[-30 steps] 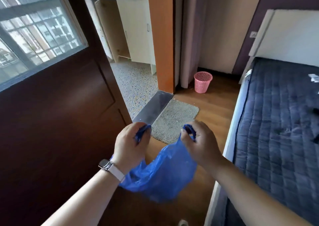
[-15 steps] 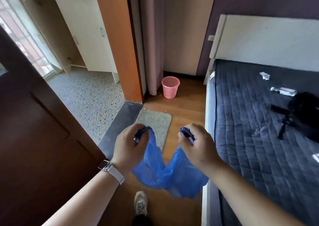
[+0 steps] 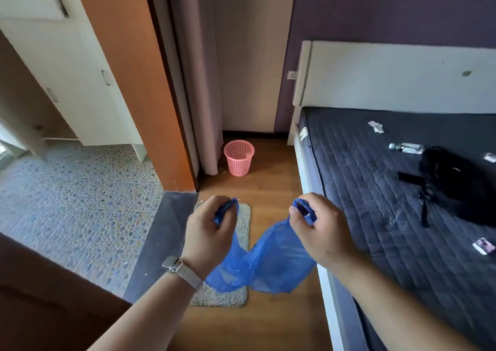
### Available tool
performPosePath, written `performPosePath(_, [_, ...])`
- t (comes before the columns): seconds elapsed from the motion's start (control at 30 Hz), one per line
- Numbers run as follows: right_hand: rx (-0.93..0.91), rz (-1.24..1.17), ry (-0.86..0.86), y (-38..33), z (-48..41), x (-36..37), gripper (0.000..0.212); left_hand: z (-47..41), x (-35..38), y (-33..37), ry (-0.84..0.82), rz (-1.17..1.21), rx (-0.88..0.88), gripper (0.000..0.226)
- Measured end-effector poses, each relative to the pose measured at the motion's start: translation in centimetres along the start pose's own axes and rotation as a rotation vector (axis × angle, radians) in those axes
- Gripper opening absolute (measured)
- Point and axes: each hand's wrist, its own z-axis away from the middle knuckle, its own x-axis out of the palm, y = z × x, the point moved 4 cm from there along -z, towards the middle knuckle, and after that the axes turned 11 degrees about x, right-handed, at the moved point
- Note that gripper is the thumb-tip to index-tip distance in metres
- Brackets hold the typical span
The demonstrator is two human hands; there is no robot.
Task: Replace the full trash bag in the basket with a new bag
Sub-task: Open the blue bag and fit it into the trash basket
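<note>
Left hand [image 3: 208,236]: fingers closed on one top edge of the thin blue plastic bag [image 3: 264,265].
Right hand [image 3: 323,230]: fingers closed on the other edge.
Pink mesh plastic basket [image 3: 239,157]: far floor corner, beside the curtain.

bag [image 3: 268,259]: thin blue plastic film, creasing and looking faintly translucent
basket [image 3: 239,157]: pink plastic lattice, looking matt
floor [image 3: 271,189]: wood-look boards, giving a soft sheen
mat [image 3: 222,294]: grey pile cloth, looking rough
mattress [image 3: 375,216]: dark quilted cloth, showing matt
headboard [image 3: 402,79]: white panel, looking smooth
far-left floor [image 3: 67,203]: pebbled stone, looking bumpy
watch band [image 3: 188,273]: pale metal mesh, gleaming slightly
</note>
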Motion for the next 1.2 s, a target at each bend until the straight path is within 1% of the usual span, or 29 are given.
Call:
performPosePath(0.1, [0.033,-0.011,0.009,1.2,-2.0,1.0,0.024,-2.1,0.9,-2.1,-0.005,0.003,-0.012,0.014])
performPosePath(0.17, [0.065,-0.030,0.003,2.8,-3.7,1.7,0.025,-3.5,2.1,-3.6,-0.013,0.017,-0.046,0.015])
performPosePath(0.27, [0.078,-0.042,-0.007,4.8,-6.7,2.9,0.025,-5.8,4.3,-4.8,-0.046,-0.006,-0.049,0.017])
performPosePath(0.37, [0.067,-0.090,-0.018,7.0,-10.5,4.0,0.022,-8.8,6.8,-5.9,-0.078,-0.057,-0.031,0.021])
performPosePath(0.47, [0.050,-0.125,-0.047,9.2,-15.3,4.3,0.022,-12.8,9.7,-6.9,-0.062,-0.100,-0.042,0.026])
performPosePath(0.57, [0.035,-0.157,-0.072,11.4,-20.5,3.5,0.025,-17.5,13.1,-6.9,-0.063,-0.132,-0.037,0.020])
performPosePath(0.63, [0.043,-0.181,-0.064,13.1,-23.8,2.5,0.023,-20.7,15.9,-6.7,-0.091,-0.182,-0.006,0.013])
performPosePath(0.67, [0.048,-0.193,-0.064,14.1,-25.3,2.0,0.022,-22.2,17.3,-6.7,-0.092,-0.196,0.003,0.013])
performPosePath(0.77, [0.060,-0.197,-0.060,17.1,-29.2,0.7,0.020,-25.5,21.0,-6.6,-0.067,-0.177,0.026,0.024])
performPosePath(0.8, [0.068,-0.197,-0.052,17.9,-30.3,0.3,0.021,-26.5,22.1,-6.8,-0.069,-0.178,0.041,0.024])
performPosePath(0.87, [0.095,-0.196,-0.030,19.4,-32.1,-0.2,0.023,-28.2,24.0,-7.7,-0.092,-0.188,0.044,0.016])
performPosePath(0.93, [0.114,-0.207,-0.022,21.0,-33.5,-0.3,0.027,-29.8,25.5,-8.6,-0.102,-0.198,0.046,0.008])
performPosePath(1.0, [0.122,-0.211,-0.041,22.2,-34.9,0.0,0.028,-31.3,26.7,-9.7,-0.094,-0.193,0.049,0.011])
performPosePath(1.13, [0.162,-0.168,-0.046,23.5,-38.9,1.4,0.028,-34.0,28.3,-12.4,-0.090,-0.173,0.070,0.007])
performPosePath(1.2, [0.145,-0.138,-0.053,23.4,-41.1,2.3,0.025,-35.5,28.9,-14.4,-0.087,-0.164,0.068,0.013])
